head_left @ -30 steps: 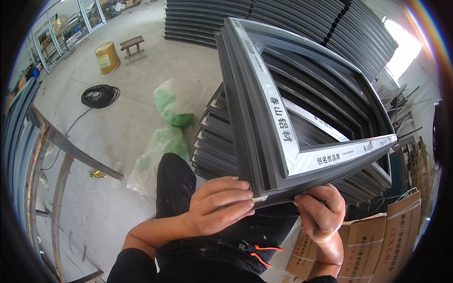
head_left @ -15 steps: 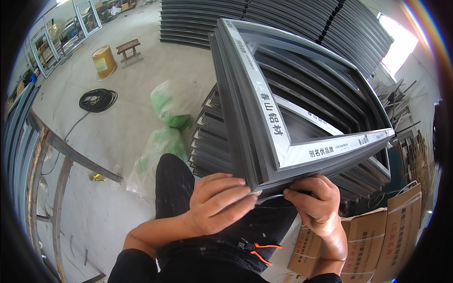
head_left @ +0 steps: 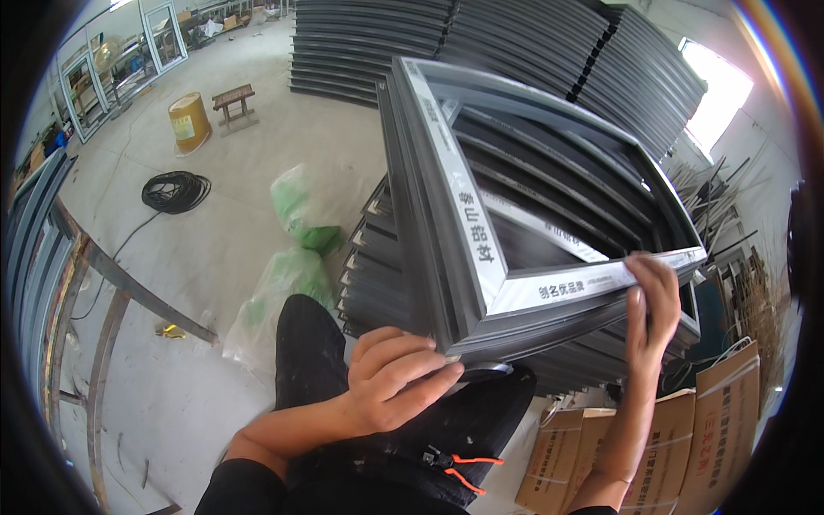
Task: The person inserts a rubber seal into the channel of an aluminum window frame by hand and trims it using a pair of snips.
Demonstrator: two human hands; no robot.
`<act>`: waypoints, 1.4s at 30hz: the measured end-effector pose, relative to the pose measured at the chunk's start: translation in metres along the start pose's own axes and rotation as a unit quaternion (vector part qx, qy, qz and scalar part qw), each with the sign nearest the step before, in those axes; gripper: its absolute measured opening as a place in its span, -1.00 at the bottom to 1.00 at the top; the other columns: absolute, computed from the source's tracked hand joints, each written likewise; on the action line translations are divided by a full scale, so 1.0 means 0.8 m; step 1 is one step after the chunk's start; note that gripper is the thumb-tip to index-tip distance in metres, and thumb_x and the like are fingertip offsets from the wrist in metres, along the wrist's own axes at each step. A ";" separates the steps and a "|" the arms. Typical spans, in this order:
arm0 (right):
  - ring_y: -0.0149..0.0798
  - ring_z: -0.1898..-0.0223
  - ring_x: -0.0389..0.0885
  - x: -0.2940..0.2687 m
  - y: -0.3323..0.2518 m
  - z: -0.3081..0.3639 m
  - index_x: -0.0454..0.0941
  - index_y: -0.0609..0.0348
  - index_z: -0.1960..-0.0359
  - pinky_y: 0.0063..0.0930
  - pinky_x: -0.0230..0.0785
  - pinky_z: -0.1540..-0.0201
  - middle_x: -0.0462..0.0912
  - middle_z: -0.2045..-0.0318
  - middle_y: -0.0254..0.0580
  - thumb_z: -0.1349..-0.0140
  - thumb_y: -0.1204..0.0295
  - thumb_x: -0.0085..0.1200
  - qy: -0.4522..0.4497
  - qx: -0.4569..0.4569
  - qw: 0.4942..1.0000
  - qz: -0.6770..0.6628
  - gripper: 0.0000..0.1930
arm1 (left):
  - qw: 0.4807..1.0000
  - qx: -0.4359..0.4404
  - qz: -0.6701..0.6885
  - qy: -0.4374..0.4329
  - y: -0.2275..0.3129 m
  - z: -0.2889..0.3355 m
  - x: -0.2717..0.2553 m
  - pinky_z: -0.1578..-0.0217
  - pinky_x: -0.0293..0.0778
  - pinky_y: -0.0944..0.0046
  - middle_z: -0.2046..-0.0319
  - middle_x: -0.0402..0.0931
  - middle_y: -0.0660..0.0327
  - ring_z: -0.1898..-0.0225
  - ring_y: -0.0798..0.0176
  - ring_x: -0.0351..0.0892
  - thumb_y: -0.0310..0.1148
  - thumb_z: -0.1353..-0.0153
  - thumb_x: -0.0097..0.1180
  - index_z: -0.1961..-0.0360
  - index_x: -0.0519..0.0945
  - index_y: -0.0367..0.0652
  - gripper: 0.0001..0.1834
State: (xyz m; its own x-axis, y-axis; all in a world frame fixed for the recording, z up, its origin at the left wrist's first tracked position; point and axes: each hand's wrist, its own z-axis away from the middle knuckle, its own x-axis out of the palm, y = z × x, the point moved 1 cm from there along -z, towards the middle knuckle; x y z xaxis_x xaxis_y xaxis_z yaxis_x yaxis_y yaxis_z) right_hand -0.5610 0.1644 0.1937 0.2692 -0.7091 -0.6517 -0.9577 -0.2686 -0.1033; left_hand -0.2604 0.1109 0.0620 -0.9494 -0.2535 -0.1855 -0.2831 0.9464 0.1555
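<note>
A dark grey metal window frame (head_left: 459,193) with white protective film printed on its face rests tilted on a stack of similar frames (head_left: 369,266). At its near lower-left corner, my left hand (head_left: 395,378) has its fingers closed together against the edge; the thumb is mostly hidden. A thin dark strip (head_left: 487,370) bows out beneath the near edge, beside the left fingertips. Farther right, my right hand (head_left: 654,300), slightly blurred, grips the near side with fingers over the top and thumb below. Red-handled pliers (head_left: 459,463) lie on my lap.
Long dark profiles (head_left: 506,47) are stacked behind. Cardboard boxes (head_left: 661,446) stand at the near right. A rusty metal rack (head_left: 107,296) is on the left. Green-and-clear plastic bags (head_left: 292,275), a cable coil (head_left: 176,191), a yellow drum (head_left: 189,123) and a stool (head_left: 233,105) sit on the floor.
My right hand has left the underside of the near edge and moved right and up onto the frame's side. The strip's bowed part now shows. My left hand stays at the corner.
</note>
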 end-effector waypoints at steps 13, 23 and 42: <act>0.28 0.45 0.52 0.100 0.043 -0.106 0.49 0.31 0.59 0.03 0.31 0.32 0.53 0.58 0.19 -0.40 0.01 0.09 -0.146 0.069 0.985 0.062 -0.43 | 0.994 -0.048 -0.097 -0.008 -0.215 -0.020 -0.050 -0.03 0.55 0.03 0.17 0.64 0.22 -0.07 -0.06 0.59 -0.64 0.04 0.41 0.24 0.74 -0.08 -0.69; 0.23 0.38 0.64 0.203 -0.062 -0.199 0.62 0.41 0.37 -0.03 0.46 0.27 0.64 0.46 0.19 -0.30 -0.01 0.26 -0.170 0.049 0.984 0.022 -0.45 | 0.960 -0.261 -0.068 0.070 -0.394 -0.035 -0.050 -0.25 0.39 0.08 -0.24 0.54 0.13 -0.25 0.02 0.49 -0.53 -0.27 0.23 -0.18 0.62 -0.13 -0.57; 0.06 0.11 0.62 0.194 -0.120 -0.038 0.66 0.25 0.16 -0.11 0.49 0.05 0.61 0.05 0.00 -0.08 0.56 0.32 0.010 -0.182 0.979 -0.090 -0.74 | 0.690 -0.697 0.162 -0.110 -0.135 0.337 0.007 -0.01 0.53 0.24 0.12 0.66 0.14 0.07 0.30 0.66 -0.23 -0.31 0.36 -0.30 0.42 -0.24 -0.38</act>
State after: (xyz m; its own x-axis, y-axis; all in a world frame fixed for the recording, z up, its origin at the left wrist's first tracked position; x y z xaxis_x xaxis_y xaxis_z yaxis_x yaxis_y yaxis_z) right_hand -0.4242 0.0602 0.1253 0.4357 -0.6411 -0.6318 -0.7961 -0.6020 0.0619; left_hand -0.1980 0.0610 -0.2174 -0.9932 0.1088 -0.0411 -0.0627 -0.2035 0.9771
